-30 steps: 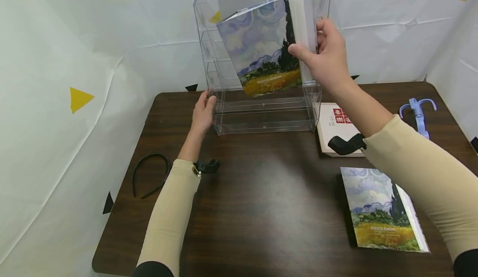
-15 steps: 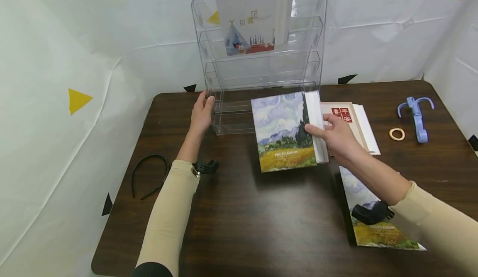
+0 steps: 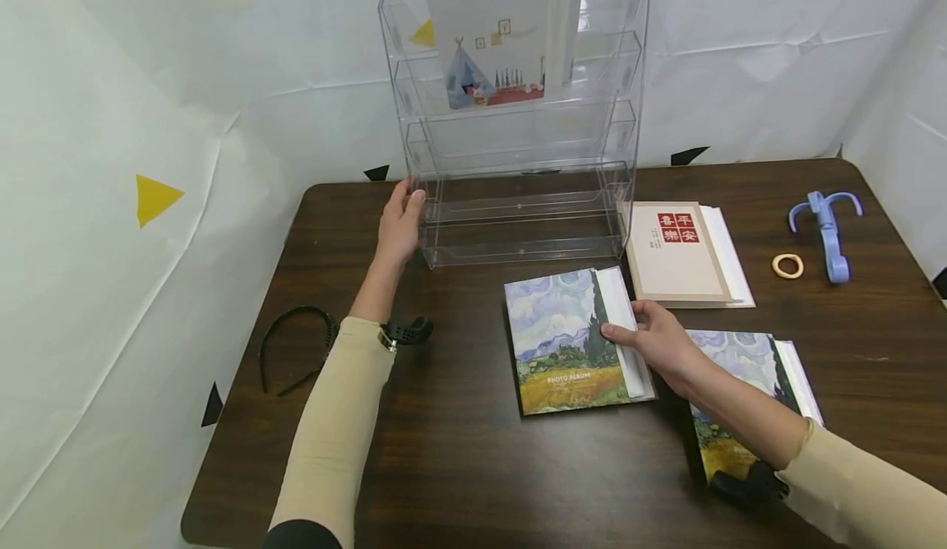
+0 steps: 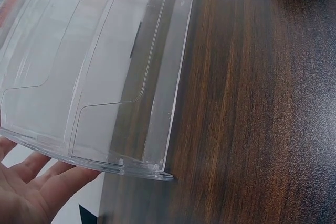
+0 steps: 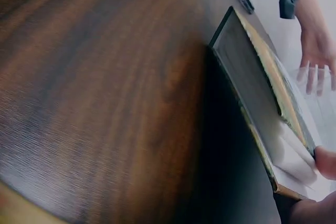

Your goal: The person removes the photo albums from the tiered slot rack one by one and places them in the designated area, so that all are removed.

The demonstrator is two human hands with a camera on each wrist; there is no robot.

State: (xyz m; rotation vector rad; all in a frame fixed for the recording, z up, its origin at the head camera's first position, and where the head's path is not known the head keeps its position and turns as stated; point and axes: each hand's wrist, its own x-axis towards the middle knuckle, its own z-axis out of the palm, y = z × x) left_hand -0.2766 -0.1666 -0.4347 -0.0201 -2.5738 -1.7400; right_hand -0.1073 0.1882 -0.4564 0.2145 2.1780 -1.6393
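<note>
My right hand (image 3: 662, 343) pinches a photo album (image 3: 565, 343) by its right edge, thumb on top. The cover shows a painted wheat field, a dark cypress and a cloudy sky. In the right wrist view, the album (image 5: 262, 93) is tilted, its cover a little apart from its back, with dark shadow beneath. With fairly straight fingers, my left hand (image 3: 399, 224) touches the left side of a clear plastic tiered rack (image 3: 521, 249); the left wrist view shows the fingers (image 4: 71, 182) against the rack's side edge. A white illustrated album (image 3: 491, 39) stands in the rack's upper part.
Right of the rack lies a beige album (image 3: 673, 257) with red characters. A second painted-cover photo album (image 3: 740, 368) lies partly under my right forearm. Farther right are a wooden ring (image 3: 787, 266) and a blue hooked holder (image 3: 829, 232). A black headband (image 3: 296, 311) lies at left.
My right hand has drawn the painted-cover album out of the rack, down and toward me, to low over the table's middle. The left hand stays at the rack's side.
</note>
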